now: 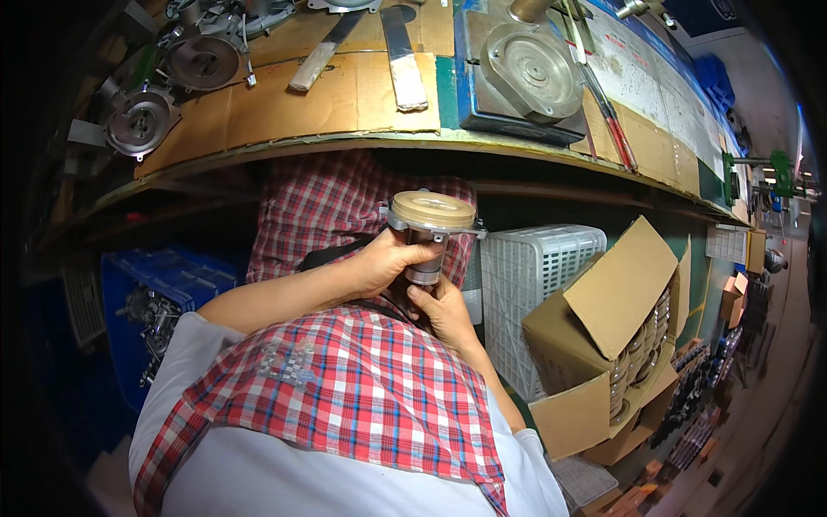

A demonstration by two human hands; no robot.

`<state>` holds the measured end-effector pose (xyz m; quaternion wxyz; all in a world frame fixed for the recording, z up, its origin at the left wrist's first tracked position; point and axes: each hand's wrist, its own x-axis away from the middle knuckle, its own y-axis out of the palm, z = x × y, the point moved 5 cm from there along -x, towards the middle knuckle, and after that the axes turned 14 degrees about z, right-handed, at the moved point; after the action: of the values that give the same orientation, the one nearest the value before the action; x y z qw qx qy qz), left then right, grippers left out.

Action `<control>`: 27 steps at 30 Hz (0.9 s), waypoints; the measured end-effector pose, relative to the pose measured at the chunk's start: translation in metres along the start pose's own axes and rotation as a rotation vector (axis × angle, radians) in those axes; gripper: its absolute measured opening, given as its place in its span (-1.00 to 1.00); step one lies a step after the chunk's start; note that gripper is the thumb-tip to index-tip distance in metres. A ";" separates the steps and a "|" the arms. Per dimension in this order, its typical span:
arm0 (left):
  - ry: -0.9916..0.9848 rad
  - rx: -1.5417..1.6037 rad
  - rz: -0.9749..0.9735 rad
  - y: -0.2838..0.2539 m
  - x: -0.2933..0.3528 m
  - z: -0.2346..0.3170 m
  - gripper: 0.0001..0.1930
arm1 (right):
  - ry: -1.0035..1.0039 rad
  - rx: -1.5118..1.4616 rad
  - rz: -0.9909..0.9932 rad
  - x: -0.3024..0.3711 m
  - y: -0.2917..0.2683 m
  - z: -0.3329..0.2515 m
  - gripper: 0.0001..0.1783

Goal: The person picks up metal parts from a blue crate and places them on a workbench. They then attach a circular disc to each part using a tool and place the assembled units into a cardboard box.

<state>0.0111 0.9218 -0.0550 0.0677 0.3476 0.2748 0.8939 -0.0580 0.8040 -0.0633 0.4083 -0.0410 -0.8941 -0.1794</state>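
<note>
I hold a small motor-like metal part (426, 251) upright in front of my apron. A tan round disc (433, 209) sits on its wide flange, and a narrower metal cylinder runs down below. My left hand (383, 263) is closed round the cylinder just under the flange, with its thumb across the front. My right hand (444, 312) is closed at the cylinder's lower end, its thumb pressed near the bottom; its other fingers are partly hidden. The plaid apron (345, 383) lies below both hands.
Ahead, the bench edge (345, 140) carries a round metal fixture (534, 73), two flat bars (403, 65) and similar flanged parts (142, 121). Red-handled tools (620, 142) lie at right. Beside me stand a white crate (551, 250), an open carton (568, 345) of parts and a blue bin (172, 271).
</note>
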 end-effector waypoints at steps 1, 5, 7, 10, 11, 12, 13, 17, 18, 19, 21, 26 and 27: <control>0.003 0.000 0.000 0.000 0.000 0.001 -0.46 | 0.023 -0.014 -0.009 0.001 -0.001 0.001 -0.74; 0.004 -0.017 0.014 -0.001 -0.001 0.000 -0.46 | 0.047 -0.054 -0.013 -0.001 -0.007 0.008 -0.77; 0.011 -0.024 0.016 -0.001 -0.001 0.000 -0.45 | 0.050 -0.061 0.004 -0.001 -0.007 0.009 -0.78; 0.011 -0.038 0.015 -0.001 -0.002 -0.003 -0.44 | 0.049 -0.067 0.017 -0.002 -0.008 0.011 -0.76; 0.009 -0.043 0.013 -0.001 -0.003 -0.003 -0.44 | 0.048 -0.069 0.020 -0.002 -0.008 0.011 -0.74; 0.003 -0.040 0.014 -0.002 -0.002 -0.003 -0.44 | 0.046 -0.063 0.024 0.000 -0.008 0.011 -0.74; 0.002 -0.037 0.015 -0.001 -0.002 -0.002 -0.44 | 0.041 -0.054 0.024 0.000 -0.007 0.009 -0.74; 0.073 -0.015 0.018 -0.006 0.001 0.008 -0.47 | -0.157 0.620 0.029 0.002 -0.007 -0.024 -0.75; 0.166 -0.023 0.063 -0.011 0.002 0.016 -0.51 | -0.266 0.790 -0.032 0.003 -0.005 -0.042 -0.76; 0.120 -0.052 0.037 -0.019 0.003 0.020 -0.55 | -0.466 0.917 -0.043 0.010 0.002 -0.071 -0.77; 0.042 -0.063 0.016 -0.034 0.009 0.031 -0.64 | -0.856 1.016 0.001 0.028 0.034 -0.125 -0.79; 0.150 -0.218 0.165 -0.071 0.045 0.056 -0.65 | -1.706 1.070 0.163 0.005 0.143 -0.197 -0.68; 0.164 -0.236 0.222 -0.073 0.061 0.064 -0.64 | -1.806 1.290 0.298 -0.020 0.157 -0.200 -0.60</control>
<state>0.0025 1.0309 -0.0193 -0.0138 0.2913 0.1325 0.9473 0.1325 0.8805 0.0876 -0.4281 -0.0435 -0.7744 0.4638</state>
